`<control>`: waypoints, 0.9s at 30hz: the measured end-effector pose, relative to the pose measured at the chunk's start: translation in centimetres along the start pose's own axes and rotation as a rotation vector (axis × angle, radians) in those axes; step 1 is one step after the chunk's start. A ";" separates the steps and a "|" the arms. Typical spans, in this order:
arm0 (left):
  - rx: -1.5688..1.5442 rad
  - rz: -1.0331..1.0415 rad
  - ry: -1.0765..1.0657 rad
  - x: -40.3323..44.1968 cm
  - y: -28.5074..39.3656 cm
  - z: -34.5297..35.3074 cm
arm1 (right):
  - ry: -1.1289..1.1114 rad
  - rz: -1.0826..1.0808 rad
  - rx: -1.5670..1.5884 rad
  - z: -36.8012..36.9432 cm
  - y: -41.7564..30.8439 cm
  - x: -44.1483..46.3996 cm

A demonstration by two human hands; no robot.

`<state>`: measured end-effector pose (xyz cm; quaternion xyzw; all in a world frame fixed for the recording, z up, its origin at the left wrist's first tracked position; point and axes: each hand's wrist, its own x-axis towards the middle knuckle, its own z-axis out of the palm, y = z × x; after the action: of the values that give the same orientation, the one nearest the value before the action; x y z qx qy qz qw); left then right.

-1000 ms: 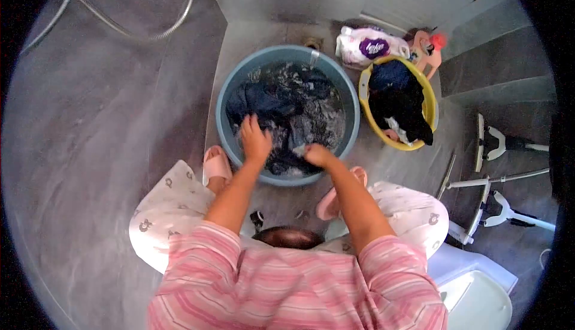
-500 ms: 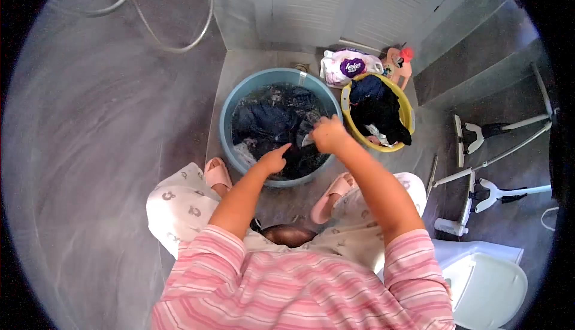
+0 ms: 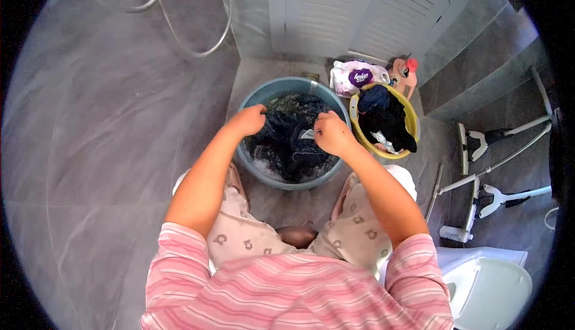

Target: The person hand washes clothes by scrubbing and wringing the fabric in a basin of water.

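Observation:
A round blue-grey tub (image 3: 244, 99) in front of me holds water and soaked dark clothes. My left hand (image 3: 248, 120) is closed at the tub's left side, gripping the edge of a dark garment (image 3: 287, 127). On the right, my right hand (image 3: 332, 133) is closed on the same garment, beside a small whitish patch on the cloth. The garment is spread between both hands, its lower part down in the water. Its exact kind cannot be made out.
A yellow basin (image 3: 354, 116) of dark clothes stands right of the tub. Behind it are a white-and-purple detergent bag (image 3: 359, 78) and a pink bottle with a red cap (image 3: 405, 75). Mops (image 3: 494, 201) and a toilet (image 3: 497, 291) are at right; a shower hose (image 3: 224, 24) hangs upper left.
My left hand has moved left and up, from a pointing shape over the water to a grip on the cloth. The garment is now stretched between my hands. My knees have drawn inward.

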<state>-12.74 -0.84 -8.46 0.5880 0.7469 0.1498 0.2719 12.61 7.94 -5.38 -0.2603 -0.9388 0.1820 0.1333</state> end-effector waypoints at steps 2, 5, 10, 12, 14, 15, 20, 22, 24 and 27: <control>0.066 -0.084 -0.068 0.8 0.0 1.4 | -0.006 -0.171 -0.005 -0.4 -1.0 -0.1; 0.102 -0.108 -0.168 2.6 0.9 2.6 | -0.035 -0.384 -0.012 -0.8 -1.8 0.3; 0.152 0.231 -0.139 5.9 1.8 5.3 | -0.154 -0.681 0.053 -2.2 -1.5 0.6; 0.166 0.481 -0.115 7.5 1.9 7.1 | -0.153 -0.723 0.090 -2.8 -1.2 0.3; 0.193 0.650 -0.155 7.4 3.1 9.8 | -0.168 -0.717 0.086 -3.2 -0.5 0.0; 0.168 0.558 -0.389 8.1 3.6 10.6 | -0.176 -0.698 0.119 -3.5 0.0 -0.1; 0.102 0.308 -0.471 8.0 3.9 11.0 | -0.169 -0.528 0.120 -4.7 2.9 0.0; 0.046 0.289 -0.196 8.7 3.4 9.7 | -0.106 -0.465 0.067 -5.9 3.9 0.4; -0.067 0.215 0.068 9.2 3.9 7.4 | -0.075 -0.373 -0.019 -5.9 5.1 0.7; -0.148 0.106 0.262 9.2 5.0 4.0 | -0.038 -0.355 -0.002 -5.5 5.6 1.1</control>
<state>-7.86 8.89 -11.09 0.5803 0.7308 0.2940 0.2066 16.06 14.49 -2.54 -0.0871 -0.9726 0.1595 0.1453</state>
